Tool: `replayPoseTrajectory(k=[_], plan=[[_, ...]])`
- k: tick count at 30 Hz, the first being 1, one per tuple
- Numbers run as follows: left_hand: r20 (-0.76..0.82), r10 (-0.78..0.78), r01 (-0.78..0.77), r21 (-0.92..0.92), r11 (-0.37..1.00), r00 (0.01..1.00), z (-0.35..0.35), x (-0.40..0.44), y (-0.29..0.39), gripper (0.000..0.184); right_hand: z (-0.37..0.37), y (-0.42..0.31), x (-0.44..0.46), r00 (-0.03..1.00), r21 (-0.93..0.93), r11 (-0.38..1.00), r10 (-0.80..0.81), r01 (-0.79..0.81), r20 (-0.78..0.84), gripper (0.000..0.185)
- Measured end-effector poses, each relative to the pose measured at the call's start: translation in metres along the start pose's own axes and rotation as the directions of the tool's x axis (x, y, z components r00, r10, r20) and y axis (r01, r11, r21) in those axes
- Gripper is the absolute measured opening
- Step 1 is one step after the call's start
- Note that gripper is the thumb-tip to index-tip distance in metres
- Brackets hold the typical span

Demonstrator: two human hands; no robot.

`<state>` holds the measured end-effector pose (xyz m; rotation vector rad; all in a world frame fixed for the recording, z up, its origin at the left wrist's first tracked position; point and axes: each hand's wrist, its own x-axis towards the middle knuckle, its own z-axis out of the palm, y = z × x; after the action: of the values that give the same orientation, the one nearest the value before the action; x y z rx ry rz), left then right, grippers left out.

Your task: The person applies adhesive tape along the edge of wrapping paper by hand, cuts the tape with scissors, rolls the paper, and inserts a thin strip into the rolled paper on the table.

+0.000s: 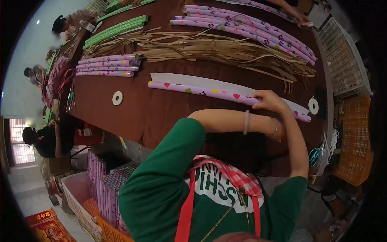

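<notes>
Your right hand (269, 101) is closed over the purple patterned roll (193, 89), fingers and thumb bent across it; the roll lies lengthwise on the brown tabletop (133, 117), its white sheet edge exposed along the far side. Your left hand (275, 131) is mostly hidden at your right forearm; its finger state cannot be determined. From the right hand: white tape roll (313, 105), 3 o'clock; teal scissors (314, 156), between 4 and 5; second tape roll (117, 98), 9; brown strips (213, 50), toward 11; finished purple tubes (242, 28), between 11 and 12.

Green short-sleeved shirt (161, 189), red apron straps (185, 215), red-and-white checked trim (238, 177), pale bangle (246, 122), thin gold-toned chain (218, 221)
</notes>
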<state>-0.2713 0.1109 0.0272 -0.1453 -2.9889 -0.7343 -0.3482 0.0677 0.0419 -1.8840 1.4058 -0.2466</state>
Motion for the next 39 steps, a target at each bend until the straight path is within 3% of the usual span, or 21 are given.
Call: replayPoseTrajectory(k=[1,3,4,6,7,8,9,12,17,19,20,22,23,27,29,30,33,36,38,39], plan=[[0.486,-0.038,0.05,-0.012,0.999,0.873,-0.059,-0.018,0.026,0.038,0.002,0.0,0.003,1.0,-0.004,1.0,-0.002,0.002,-0.008,0.041],[0.148,0.187,-0.136,-0.301,0.944,0.971,-0.054,-0.067,0.011,0.031,0.008,0.006,-0.003,0.995,-0.034,0.998,-0.047,0.044,-0.086,0.042],[-0.192,0.112,-0.175,-0.35,0.92,0.975,-0.061,-0.099,0.005,0.028,0.007,0.004,-0.005,0.998,-0.046,0.999,-0.021,0.018,-0.053,0.041],[-0.279,-0.285,0.214,-0.259,0.942,0.917,-0.085,-0.153,-0.013,0.026,0.013,0.008,-0.005,0.996,-0.064,0.997,-0.047,0.042,-0.079,0.039],[-0.321,-0.41,0.41,-0.073,0.909,0.853,-0.086,-0.186,-0.031,0.029,0.019,0.012,-0.007,0.99,-0.09,0.994,-0.07,0.06,-0.122,0.038],[-0.386,-0.458,0.499,0.009,0.866,0.801,-0.088,-0.21,-0.04,0.031,0.024,0.015,-0.008,0.981,-0.125,0.989,-0.096,0.075,-0.167,0.037],[-0.4,-0.539,0.581,-0.02,0.814,0.741,-0.084,-0.234,-0.05,0.033,0.031,0.013,-0.01,0.981,-0.152,0.988,-0.044,0.015,-0.19,0.037],[-0.346,-0.547,0.616,0.129,0.777,0.762,-0.065,-0.281,-0.084,0.041,0.036,0.004,-0.015,0.98,-0.162,0.985,0.033,-0.065,-0.194,0.036],[-0.302,-0.47,0.517,0.095,0.851,0.829,-0.058,-0.274,-0.075,0.048,0.043,0.007,-0.046,0.958,-0.078,0.99,0.091,-0.116,-0.273,0.035],[-0.298,-0.58,0.6,-0.029,0.8,0.758,-0.05,-0.261,-0.06,0.046,0.044,0.012,-0.067,0.953,-0.058,0.987,0.13,-0.151,-0.272,0.037],[-0.309,-0.594,0.598,-0.092,0.796,0.743,-0.047,-0.256,-0.052,0.044,0.044,0.014,-0.077,0.952,-0.054,0.987,0.131,-0.152,-0.277,0.037],[-0.272,-0.52,0.542,0.007,0.841,0.81,-0.036,-0.255,-0.053,0.042,0.044,0.02,-0.095,0.941,0.055,0.984,0.179,-0.17,-0.287,0.037],[-0.326,-0.493,0.516,-0.016,0.856,0.807,-0.032,-0.254,-0.051,0.043,0.049,0.027,-0.098,0.934,0.104,0.985,0.166,-0.139,-0.317,0.04],[-0.34,-0.516,0.547,-0.006,0.837,0.786,-0.032,-0.25,-0.043,0.042,0.054,0.022,-0.101,0.903,0.053,0.994,0.112,-0.099,-0.415,0.031],[-0.32,-0.548,0.565,-0.045,0.824,0.773,-0.035,-0.248,-0.041,0.042,0.05,0.028,-0.099,0.823,0.113,0.949,0.311,-0.293,-0.475,0.031],[-0.32,-0.547,0.565,-0.044,0.824,0.774,-0.035,-0.248,-0.042,0.042,0.057,0.053,-0.102,0.781,0.027,0.948,0.278,-0.318,-0.56,0.025],[-0.335,-0.488,0.51,-0.025,0.86,0.806,-0.035,-0.249,-0.046,0.042,0.039,0.087,-0.141,0.627,0.005,0.821,0.439,-0.571,-0.644,0.02],[-0.335,-0.485,0.508,-0.019,0.861,0.808,-0.035,-0.249,-0.047,0.042,0.027,0.123,-0.182,0.35,0.075,0.603,0.555,-0.794,-0.755,0.022],[-0.342,-0.471,0.496,-0.015,0.868,0.813,-0.037,-0.248,-0.044,0.042,0.019,0.158,-0.201,0.261,0.137,0.529,0.608,-0.838,-0.749,0.024],[-0.342,-0.473,0.498,-0.018,0.867,0.812,-0.036,-0.248,-0.045,0.042,0.012,0.167,-0.209,0.264,0.137,0.498,0.65,-0.856,-0.713,0.027]])
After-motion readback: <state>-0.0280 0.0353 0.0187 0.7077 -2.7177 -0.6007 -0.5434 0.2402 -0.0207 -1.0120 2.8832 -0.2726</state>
